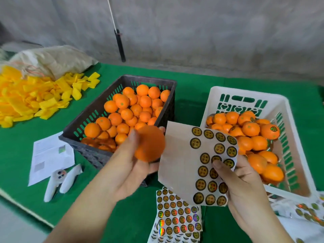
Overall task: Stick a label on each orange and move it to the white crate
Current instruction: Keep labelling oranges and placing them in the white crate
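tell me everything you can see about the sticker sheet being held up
The sticker sheet is a pale, paper-like backing, partly used: its left part is bare, while round dark stickers with gold rims and markings fill the right. It is held up, tilted, between the dark crate and the white crate. The right hand grips its right edge, thumb pressed on a sticker. Its left edge overlaps the left hand, which holds an orange; contact is unclear.

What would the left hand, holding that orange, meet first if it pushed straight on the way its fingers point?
Probably the dark crate of unlabelled oranges: the left hand with its orange points up and away over the crate's near rim. Depth is unclear in this single view.
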`<state>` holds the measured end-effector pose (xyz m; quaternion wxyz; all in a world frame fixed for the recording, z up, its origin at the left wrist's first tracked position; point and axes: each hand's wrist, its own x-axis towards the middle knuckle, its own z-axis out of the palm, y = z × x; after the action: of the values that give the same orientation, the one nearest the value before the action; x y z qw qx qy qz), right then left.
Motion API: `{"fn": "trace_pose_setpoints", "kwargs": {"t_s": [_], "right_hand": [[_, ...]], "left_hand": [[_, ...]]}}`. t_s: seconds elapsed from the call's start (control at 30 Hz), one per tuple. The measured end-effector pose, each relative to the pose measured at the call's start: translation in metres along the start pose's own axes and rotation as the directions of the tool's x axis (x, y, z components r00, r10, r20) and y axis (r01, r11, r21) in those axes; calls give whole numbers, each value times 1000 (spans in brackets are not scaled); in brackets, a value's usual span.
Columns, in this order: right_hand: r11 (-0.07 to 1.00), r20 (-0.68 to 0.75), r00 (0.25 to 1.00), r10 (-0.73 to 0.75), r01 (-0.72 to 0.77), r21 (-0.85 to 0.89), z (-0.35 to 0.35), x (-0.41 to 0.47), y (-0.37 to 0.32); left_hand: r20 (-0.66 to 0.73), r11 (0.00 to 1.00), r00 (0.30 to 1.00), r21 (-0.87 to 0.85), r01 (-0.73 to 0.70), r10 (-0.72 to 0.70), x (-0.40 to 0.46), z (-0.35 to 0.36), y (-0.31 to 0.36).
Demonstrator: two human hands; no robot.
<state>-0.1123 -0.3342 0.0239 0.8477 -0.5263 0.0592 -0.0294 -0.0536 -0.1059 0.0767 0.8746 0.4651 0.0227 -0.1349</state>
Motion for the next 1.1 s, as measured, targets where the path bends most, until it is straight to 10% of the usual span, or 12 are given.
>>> {"fn": "trace_pose_setpoints", "kwargs": {"t_s": [0.17,0.27,0.33,0.63,0.97,1.1], "right_hand": [[877,-96,953,-286,220,-426,9,-23,-3],[221,235,730,-641,469,-855,10,-36,-12],[27,472,660,-584,598,-801,10,-41,-20],[706,321,919,-229,384,-595,15,-48,-45],[985,134,981,142,-127,-120,7,-37,-38],[764,-83,873,-481,372,-527,7,-44,-44]], "left_hand": [[-2,982,999,182,-38,39,-52,25,-25],[10,909,994,403,-107,113,-76,25,-31],[82,864,988,479,-156,133,-83,27,-31],[247,805,957,531,-267,155,-98,26,-27],[304,817,943,506,-277,131,-94,25,-32],[268,821,953,505,-266,144,-90,22,-34]]}}
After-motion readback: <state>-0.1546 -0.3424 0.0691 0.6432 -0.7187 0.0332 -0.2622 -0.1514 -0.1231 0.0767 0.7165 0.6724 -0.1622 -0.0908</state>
